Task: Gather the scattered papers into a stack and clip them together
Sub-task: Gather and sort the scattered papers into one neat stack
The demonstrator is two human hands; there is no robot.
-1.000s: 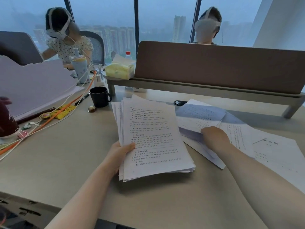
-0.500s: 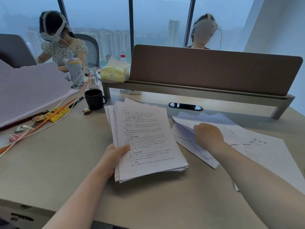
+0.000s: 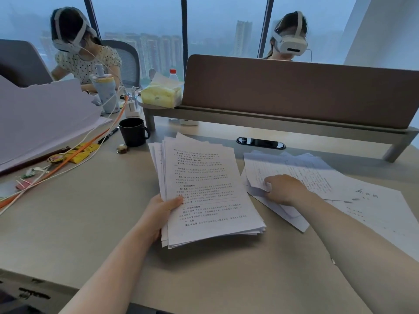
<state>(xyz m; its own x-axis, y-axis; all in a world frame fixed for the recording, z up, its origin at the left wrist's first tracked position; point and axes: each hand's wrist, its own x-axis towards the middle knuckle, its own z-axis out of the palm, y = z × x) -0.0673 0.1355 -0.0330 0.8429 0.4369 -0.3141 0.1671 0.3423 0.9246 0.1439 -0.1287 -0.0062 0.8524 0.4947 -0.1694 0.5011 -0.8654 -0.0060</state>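
The left hand (image 3: 162, 214) grips a thick stack of printed papers (image 3: 204, 189) by its left edge, thumb pressed on the top sheet and fingers tucked beneath. The stack's long axis runs away from the person, tilted slightly leftward at the far end; the printed lines read upright from the person's side. Its sheets are fanned unevenly, with corners sticking out at the far-left end and edges stepped at the near-right corner. It sits at the middle of the desk (image 3: 79, 223), its near end lifted a little.

Just to the right, the right hand (image 3: 284, 189) lies curled on the loose papers (image 3: 317, 175), fingertips pinching the left corner of one sheet. These sheets overlap at mixed angles, spreading toward the desk's right edge.

A black mug (image 3: 133, 132) stands beyond the stack's far-left corner, apart from it.
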